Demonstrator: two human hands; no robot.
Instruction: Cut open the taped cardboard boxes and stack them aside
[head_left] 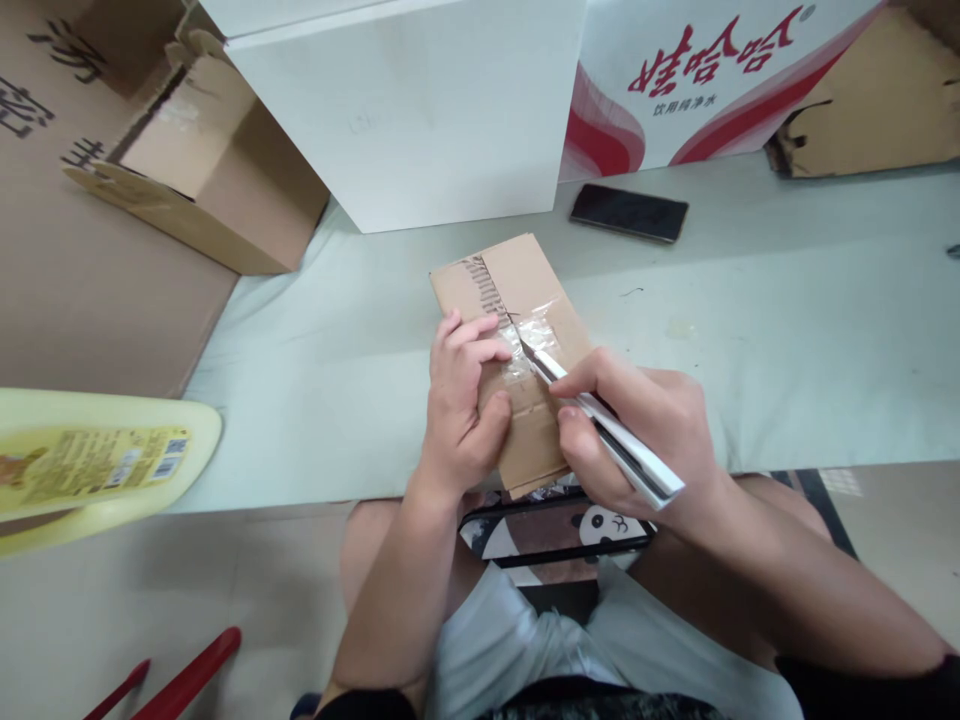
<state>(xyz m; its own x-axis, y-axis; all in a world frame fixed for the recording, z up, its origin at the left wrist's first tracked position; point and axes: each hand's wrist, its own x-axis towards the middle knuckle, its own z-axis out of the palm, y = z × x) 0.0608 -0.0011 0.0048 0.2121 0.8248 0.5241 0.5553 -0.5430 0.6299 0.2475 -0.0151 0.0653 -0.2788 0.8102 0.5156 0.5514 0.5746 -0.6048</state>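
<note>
A small flat cardboard parcel (525,290) with clear tape across its top lies at the near edge of the pale table (787,350). My left hand (465,400) presses down on the parcel's left side, fingers curled over the cardboard. My right hand (637,430) is closed around a white utility knife (607,420), held like a pen. The blade tip rests on the taped seam in the middle of the parcel, just right of my left fingertips.
A black phone (628,212) lies behind the parcel. A large white box (420,110) and a red-and-white printed carton (712,80) stand at the back. Open brown cartons (202,160) sit left. A yellow stool (97,460) is at the left edge. A panda-print item (570,530) lies on my lap.
</note>
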